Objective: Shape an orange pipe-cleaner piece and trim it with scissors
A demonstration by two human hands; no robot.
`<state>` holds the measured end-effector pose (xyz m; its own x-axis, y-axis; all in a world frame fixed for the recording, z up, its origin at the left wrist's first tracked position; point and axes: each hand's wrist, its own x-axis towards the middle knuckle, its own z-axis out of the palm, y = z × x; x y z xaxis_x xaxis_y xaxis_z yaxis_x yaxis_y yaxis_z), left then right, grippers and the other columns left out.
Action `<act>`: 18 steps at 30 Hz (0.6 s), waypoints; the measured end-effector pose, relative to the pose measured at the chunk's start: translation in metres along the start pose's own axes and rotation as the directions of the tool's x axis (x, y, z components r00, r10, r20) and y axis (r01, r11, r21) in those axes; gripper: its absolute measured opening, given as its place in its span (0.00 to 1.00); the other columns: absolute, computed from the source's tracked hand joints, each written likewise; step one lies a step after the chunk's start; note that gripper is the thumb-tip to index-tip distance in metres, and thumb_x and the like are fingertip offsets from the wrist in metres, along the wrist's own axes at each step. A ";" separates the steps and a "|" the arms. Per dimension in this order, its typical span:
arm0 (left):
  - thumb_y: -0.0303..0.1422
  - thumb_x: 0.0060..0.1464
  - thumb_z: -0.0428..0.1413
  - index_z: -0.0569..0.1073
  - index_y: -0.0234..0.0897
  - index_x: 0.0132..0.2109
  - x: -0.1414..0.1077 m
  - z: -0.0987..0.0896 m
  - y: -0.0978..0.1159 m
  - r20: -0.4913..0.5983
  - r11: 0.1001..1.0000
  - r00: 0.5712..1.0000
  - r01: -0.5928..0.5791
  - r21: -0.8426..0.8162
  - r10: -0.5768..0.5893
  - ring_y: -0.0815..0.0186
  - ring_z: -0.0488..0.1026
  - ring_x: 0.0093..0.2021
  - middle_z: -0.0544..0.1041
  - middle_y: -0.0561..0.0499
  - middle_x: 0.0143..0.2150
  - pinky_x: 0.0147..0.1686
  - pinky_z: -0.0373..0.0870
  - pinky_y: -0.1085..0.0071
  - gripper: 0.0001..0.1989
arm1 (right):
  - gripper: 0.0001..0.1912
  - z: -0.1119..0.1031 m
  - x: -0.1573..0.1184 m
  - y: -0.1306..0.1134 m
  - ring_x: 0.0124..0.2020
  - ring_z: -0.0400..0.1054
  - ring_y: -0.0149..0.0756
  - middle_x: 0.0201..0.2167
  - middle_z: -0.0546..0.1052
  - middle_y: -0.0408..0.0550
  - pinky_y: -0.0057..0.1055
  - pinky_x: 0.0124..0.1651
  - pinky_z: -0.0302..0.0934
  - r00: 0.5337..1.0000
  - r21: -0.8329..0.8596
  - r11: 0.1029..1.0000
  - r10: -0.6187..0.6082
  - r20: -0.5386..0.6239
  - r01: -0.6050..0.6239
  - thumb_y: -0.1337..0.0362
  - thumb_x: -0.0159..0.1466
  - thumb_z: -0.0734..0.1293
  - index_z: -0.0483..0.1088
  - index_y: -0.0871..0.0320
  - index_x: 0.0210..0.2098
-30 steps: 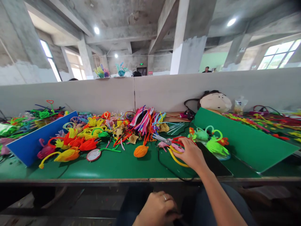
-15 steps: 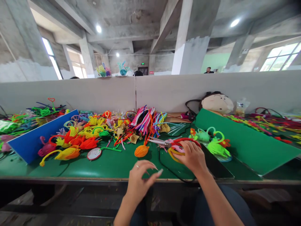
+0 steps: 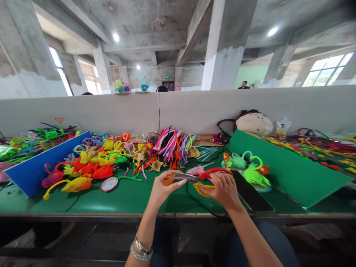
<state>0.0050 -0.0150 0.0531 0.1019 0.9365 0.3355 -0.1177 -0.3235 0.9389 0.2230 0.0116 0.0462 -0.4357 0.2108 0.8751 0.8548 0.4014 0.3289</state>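
Observation:
My right hand (image 3: 222, 187) is closed round the red and yellow handles of a pair of scissors (image 3: 191, 178), whose blades point left. At the blades, my left hand (image 3: 165, 187) has its fingers bent round the tips, with thumb and forefinger near each other; what they hold, if anything, I cannot make out. Behind the left fingers an orange bundle (image 3: 168, 181) is partly hidden. Just beyond the scissors lies a pink piece (image 3: 195, 170) on the green tabletop (image 3: 125, 202).
Colourful pipe-cleaner figures (image 3: 80, 183) lie beside a blue board (image 3: 50, 163) at left. A bundle of pipe cleaners (image 3: 169, 144) is behind the hands. To the right are a black phone-like slab (image 3: 254, 194), green figures (image 3: 254, 174) and a green board (image 3: 289, 167).
My left hand has moved up to the scissors' blades and now covers part of the orange bundle. The blades are closer together. My right hand still holds the handles.

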 end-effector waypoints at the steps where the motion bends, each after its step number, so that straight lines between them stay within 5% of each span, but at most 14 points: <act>1: 0.36 0.37 0.62 0.74 0.31 0.38 -0.001 0.005 -0.004 -0.018 0.999 1.000 0.011 -0.044 -0.012 0.58 0.71 0.42 0.75 0.43 0.41 0.42 0.67 0.65 0.19 | 0.17 -0.001 0.002 -0.001 0.35 0.64 0.38 0.31 0.70 0.49 0.35 0.40 0.55 0.999 -0.014 1.000 -0.002 -0.043 0.002 0.57 0.53 0.63 0.59 0.57 0.39; 8: 0.36 0.35 0.63 0.76 0.33 0.34 -0.002 0.046 -0.012 -0.030 0.958 0.998 -0.065 -0.278 0.059 0.57 0.70 0.43 0.76 0.44 0.40 0.44 0.66 0.65 0.16 | 0.20 -0.005 0.012 -0.009 0.38 0.63 0.41 0.34 0.69 0.52 0.38 0.43 0.54 0.997 0.024 1.000 0.014 -0.078 -0.012 0.56 0.54 0.61 0.56 0.59 0.43; 18: 0.35 0.41 0.59 0.77 0.33 0.31 -0.001 0.066 -0.015 -0.340 0.941 0.941 -0.118 -0.317 0.003 0.62 0.72 0.39 0.77 0.47 0.33 0.43 0.67 0.66 0.10 | 0.17 -0.008 0.012 -0.016 0.39 0.62 0.41 0.37 0.71 0.55 0.39 0.45 0.51 0.999 0.052 0.998 -0.033 -0.034 0.034 0.59 0.56 0.61 0.56 0.61 0.43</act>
<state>0.0715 -0.0198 0.0442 -0.2402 0.9256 0.2925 -0.4361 -0.3720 0.8194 0.2066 0.0006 0.0541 -0.4536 0.1670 0.8754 0.8235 0.4541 0.3400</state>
